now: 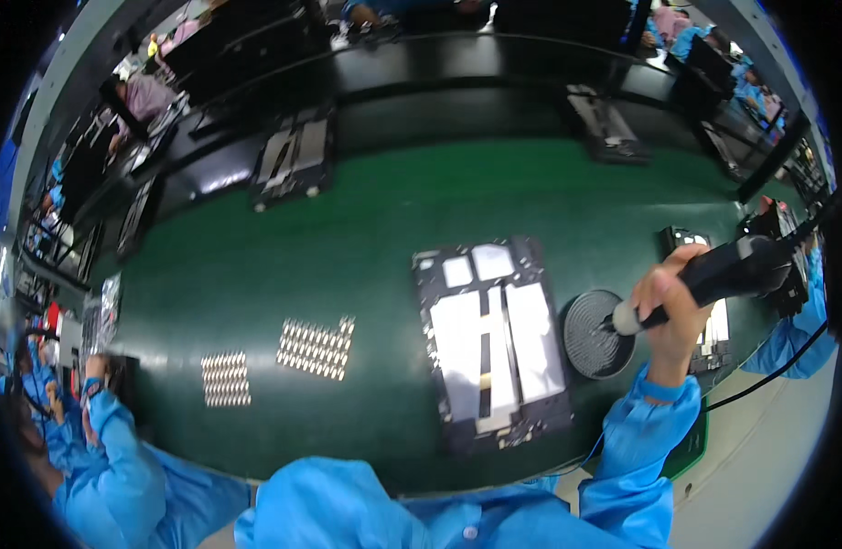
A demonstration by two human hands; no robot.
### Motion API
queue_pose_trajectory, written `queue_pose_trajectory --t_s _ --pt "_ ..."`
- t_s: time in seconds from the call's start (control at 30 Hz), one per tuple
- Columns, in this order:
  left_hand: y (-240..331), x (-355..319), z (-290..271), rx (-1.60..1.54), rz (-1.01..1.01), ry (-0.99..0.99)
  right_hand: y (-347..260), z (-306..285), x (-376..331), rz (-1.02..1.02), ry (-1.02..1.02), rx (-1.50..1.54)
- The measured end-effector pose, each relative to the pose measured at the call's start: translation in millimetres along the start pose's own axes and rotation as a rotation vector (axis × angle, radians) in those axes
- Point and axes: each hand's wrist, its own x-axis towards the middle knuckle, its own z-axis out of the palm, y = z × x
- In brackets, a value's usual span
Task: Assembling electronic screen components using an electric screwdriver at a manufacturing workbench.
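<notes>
My right hand (pixel 670 306) grips a black electric screwdriver (pixel 741 270) at its front end. The driver's pale nose points left and down, with its bit over a round dark ridged dish (pixel 596 352); whether the bit touches the dish cannot be made out. Just left of the dish lies an opened tablet-like device (pixel 462 343), with white battery panels and a black frame, flat on the green mat. My left hand does not show; only a blue sleeve (pixel 325 499) appears at the lower edge. Farther left are two groups of small shiny metal parts, one slanted (pixel 316 349) and one squarer (pixel 226 380).
Another opened device (pixel 711 334) lies right of my hand, partly hidden. More devices (pixel 297 156) (pixel 608 128) rest on the dark far shelf. A co-worker's blue sleeve (pixel 119 439) reaches in at left. A black cable (pixel 768 371) hangs at right.
</notes>
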Motion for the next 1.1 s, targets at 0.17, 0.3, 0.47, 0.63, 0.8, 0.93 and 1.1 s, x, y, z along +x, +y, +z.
queue_pose_trajectory --t_s 0.17,0.3,0.47,0.63,0.8,0.93,1.1 --pt "17 -2 4 -0.019 -0.015 -0.104 3 3 4 0.049 0.016 0.096" --pt "42 10 3 -0.087 0.014 -0.105 11 11 11 0.076 0.033 -0.006" --pt "75 35 2 -0.194 0.095 -0.082 23 6 17 0.030 -0.031 -0.025" --pt "96 18 4 -0.299 0.067 -0.096 17 17 15 0.119 0.000 0.022" --pt "123 21 0 -0.392 0.149 -0.079 29 11 11 0.088 -0.048 0.040" --pt "138 9 1 -0.469 0.128 -0.084 25 17 14 0.131 -0.043 -0.019" --pt "177 26 -9 -0.574 0.288 -0.053 37 5 4 0.059 -0.064 -0.129"
